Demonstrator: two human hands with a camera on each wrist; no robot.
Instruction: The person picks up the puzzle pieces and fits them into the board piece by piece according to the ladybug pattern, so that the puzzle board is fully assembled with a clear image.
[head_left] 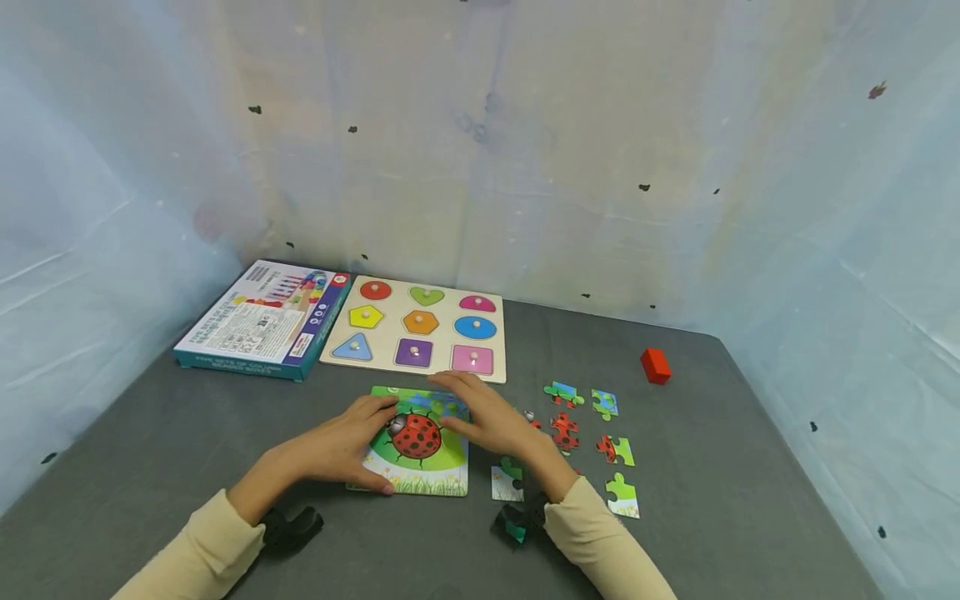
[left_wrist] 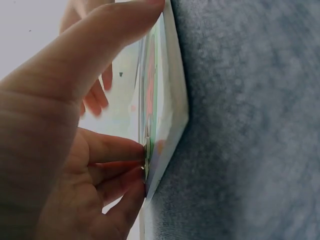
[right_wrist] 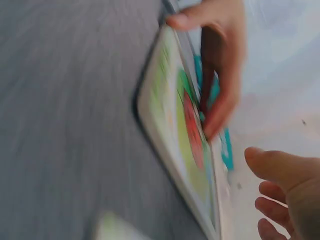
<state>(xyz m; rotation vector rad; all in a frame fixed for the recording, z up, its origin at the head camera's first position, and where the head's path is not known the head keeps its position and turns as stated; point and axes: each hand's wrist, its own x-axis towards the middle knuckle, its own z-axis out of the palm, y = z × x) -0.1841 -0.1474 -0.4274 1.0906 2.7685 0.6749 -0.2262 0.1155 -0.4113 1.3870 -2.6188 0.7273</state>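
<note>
A square ladybug puzzle board (head_left: 442,483) with a green background lies flat on the grey table. My left hand (head_left: 337,443) rests on its left side, the thumb at the near edge and the fingertips on the picture near the ladybug's head. In the left wrist view, those fingers (left_wrist: 117,149) touch the board's surface. My right hand (head_left: 491,421) hovers over the board's right side with the fingers spread and the thumb apart. The right wrist view shows this hand (right_wrist: 292,187) raised off the board, holding nothing.
Several loose jigsaw pieces (head_left: 622,496) lie right of the board, some partly hidden by my right forearm. Behind stand a wooden peg board of coloured shapes (head_left: 384,323) and a flat game box (head_left: 247,325). A red block (head_left: 656,367) sits at the far right.
</note>
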